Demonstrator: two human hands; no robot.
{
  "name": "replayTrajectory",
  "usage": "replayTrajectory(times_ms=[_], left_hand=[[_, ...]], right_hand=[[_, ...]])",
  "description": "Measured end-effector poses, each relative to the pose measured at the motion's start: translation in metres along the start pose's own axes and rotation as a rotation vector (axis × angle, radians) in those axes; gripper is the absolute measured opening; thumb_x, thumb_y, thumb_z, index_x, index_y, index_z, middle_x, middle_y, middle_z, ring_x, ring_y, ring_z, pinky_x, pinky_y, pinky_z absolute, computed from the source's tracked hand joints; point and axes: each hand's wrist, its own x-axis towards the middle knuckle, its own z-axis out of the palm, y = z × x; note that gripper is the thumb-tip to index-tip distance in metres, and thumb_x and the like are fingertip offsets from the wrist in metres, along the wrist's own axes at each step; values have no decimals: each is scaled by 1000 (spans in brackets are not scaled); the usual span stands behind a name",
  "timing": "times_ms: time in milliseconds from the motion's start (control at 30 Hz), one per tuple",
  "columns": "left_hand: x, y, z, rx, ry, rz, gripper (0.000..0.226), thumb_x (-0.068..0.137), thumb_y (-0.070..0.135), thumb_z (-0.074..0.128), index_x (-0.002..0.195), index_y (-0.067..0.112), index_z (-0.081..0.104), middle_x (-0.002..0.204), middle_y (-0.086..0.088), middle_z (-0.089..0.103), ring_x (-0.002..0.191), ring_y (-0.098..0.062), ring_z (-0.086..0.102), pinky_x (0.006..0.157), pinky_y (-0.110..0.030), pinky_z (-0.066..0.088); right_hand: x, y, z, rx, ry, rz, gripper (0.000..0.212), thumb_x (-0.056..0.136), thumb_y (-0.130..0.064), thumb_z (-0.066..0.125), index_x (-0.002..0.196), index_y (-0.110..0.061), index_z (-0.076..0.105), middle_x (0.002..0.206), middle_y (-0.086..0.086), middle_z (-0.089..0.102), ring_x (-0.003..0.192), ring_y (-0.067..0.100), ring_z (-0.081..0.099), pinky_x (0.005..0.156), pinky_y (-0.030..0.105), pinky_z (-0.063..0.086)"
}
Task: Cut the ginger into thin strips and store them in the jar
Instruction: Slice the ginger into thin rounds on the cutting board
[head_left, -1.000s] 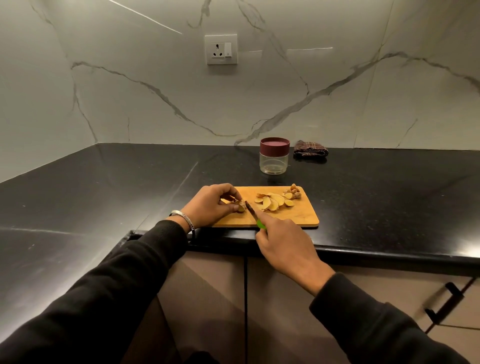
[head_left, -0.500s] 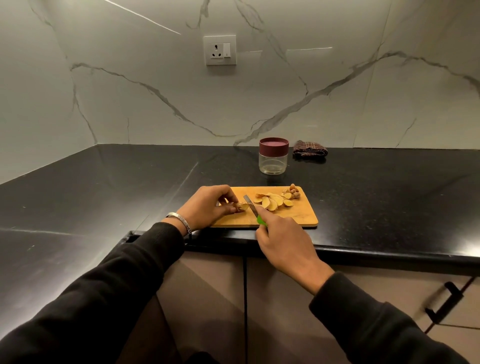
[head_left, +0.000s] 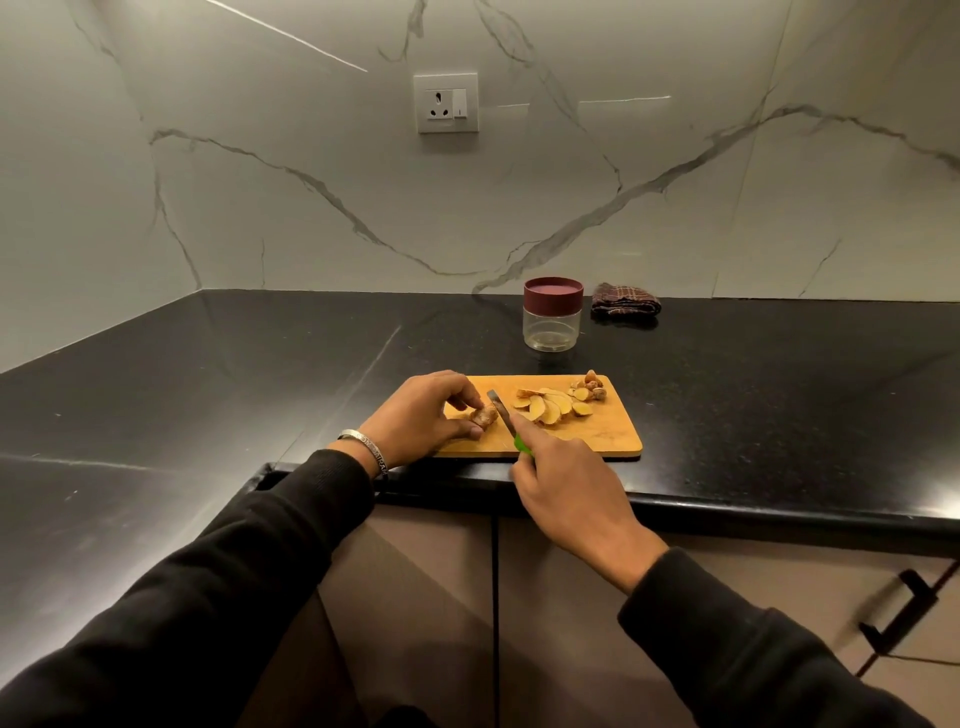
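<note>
A wooden cutting board (head_left: 608, 441) lies at the front edge of the black counter. My left hand (head_left: 423, 415) pinches a small ginger piece (head_left: 483, 414) on the board's left part. My right hand (head_left: 566, 483) grips a green-handled knife (head_left: 503, 411), its blade just right of that piece. Pale ginger slices (head_left: 545, 408) lie in a loose pile mid-board, with brown ginger bits (head_left: 589, 389) at the far right corner. A clear jar (head_left: 552, 325) with a maroon lid on it stands behind the board.
A folded checked cloth (head_left: 625, 305) lies right of the jar by the marble wall. A wall socket (head_left: 445, 103) sits above. Below the counter edge are cabinet doors with a black handle (head_left: 904, 608) at the right.
The knife blade lifted from the cut, pushed toward the slices, and now sits again beside the ginger piece. My left hand shifted its hold slightly on the piece.
</note>
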Motion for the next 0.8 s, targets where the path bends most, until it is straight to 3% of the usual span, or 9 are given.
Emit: replayTrajectory(times_ms=[233, 500, 667, 800], left_hand=[[1, 1, 5, -4, 21, 16, 28, 83, 31, 79, 107, 25, 65, 106, 11, 62, 93, -7, 61, 78, -22, 56], [-1, -1, 11, 67, 116, 118, 24, 82, 36, 78, 98, 21, 68, 104, 10, 62, 90, -8, 60, 76, -19, 54], [-3, -1, 10, 85, 122, 183, 25, 86, 34, 74, 107, 21, 69, 108, 8, 66, 94, -9, 62, 79, -22, 56], [-6, -3, 13, 67, 147, 200, 23, 85, 34, 74, 104, 20, 73, 109, 8, 67, 95, -8, 64, 79, -22, 57]], right_hand=[[-1, 0, -1, -54, 27, -6, 55, 105, -30, 41, 158, -29, 25, 75, -6, 60, 65, 10, 57, 55, 23, 47], [-1, -6, -2, -147, 32, -51, 55, 105, -31, 40, 157, -28, 25, 74, -7, 51, 63, 8, 49, 49, 20, 29], [1, -5, -4, -173, 15, -79, 54, 104, -30, 40, 157, -27, 27, 78, -5, 54, 67, 10, 51, 55, 23, 38], [4, -4, -4, -173, 4, -90, 54, 105, -30, 40, 157, -27, 26, 77, -5, 53, 67, 9, 52, 56, 22, 39]])
